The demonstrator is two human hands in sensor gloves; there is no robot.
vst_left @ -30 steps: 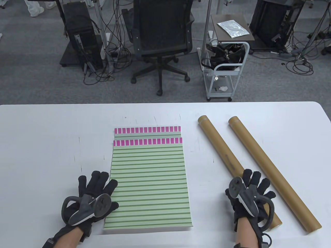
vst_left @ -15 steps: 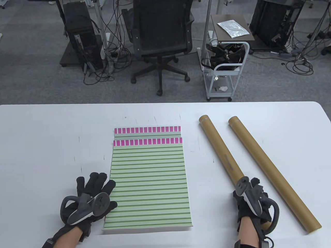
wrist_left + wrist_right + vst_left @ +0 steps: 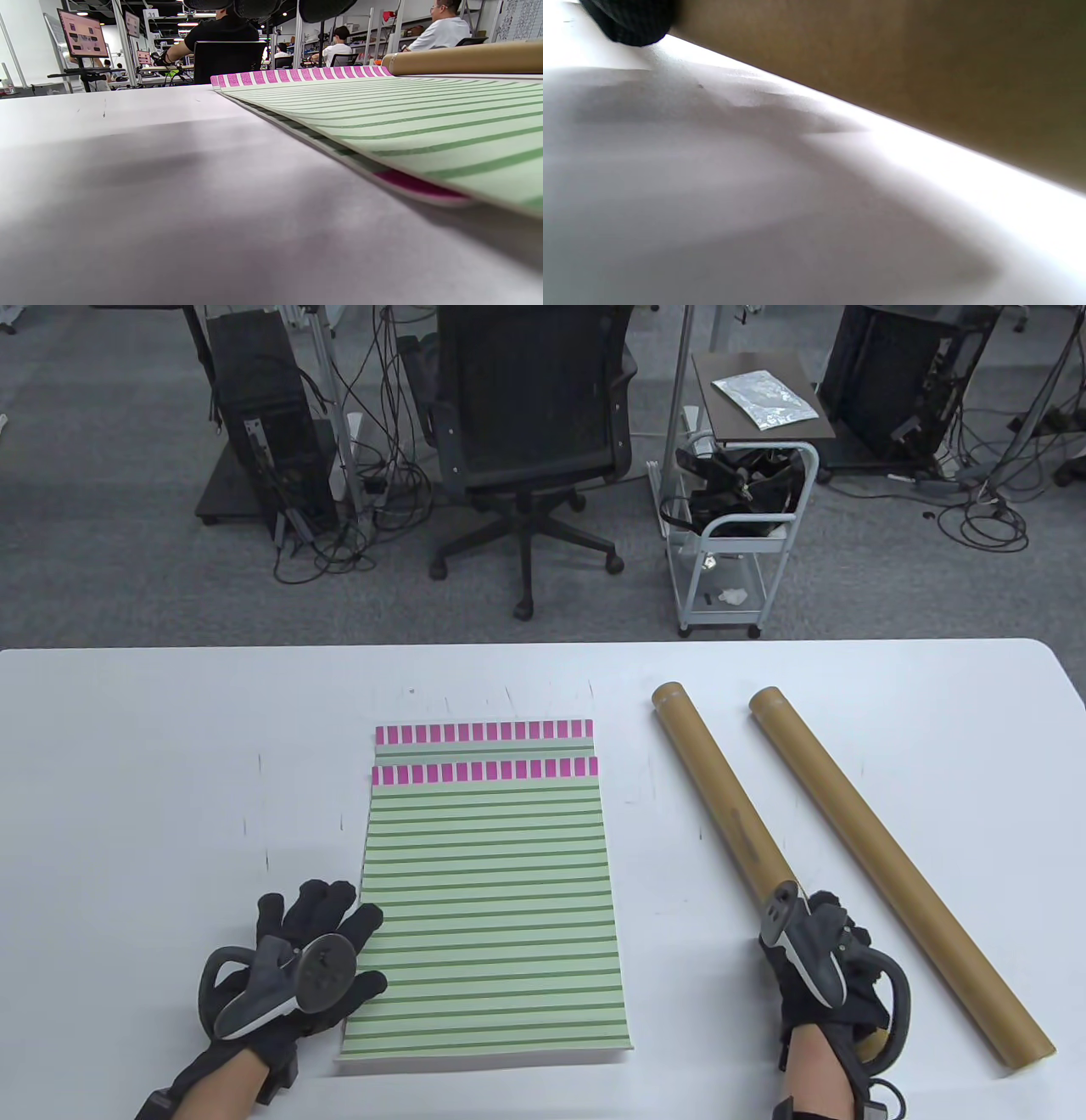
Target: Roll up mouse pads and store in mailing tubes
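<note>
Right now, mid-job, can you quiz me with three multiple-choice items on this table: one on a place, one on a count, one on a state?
1. Where do the mailing tubes lie relative to the mouse pads?
A. To their left
B. To their right
C. On top of them

2. How many mailing tubes are on the table?
A. One
B. Two
C. Three

3. What state is the top mouse pad in?
A. Flat, unrolled
B. Half rolled
C. Inside a tube

Answers:
1. B: both the near tube and the far tube lie right of the top mouse pad in the table view.
2. B: two brown tubes show, the right hand curled around the near one's end.
3. A: it lies flat on the lower mouse pad, with the left hand at its left edge.
</note>
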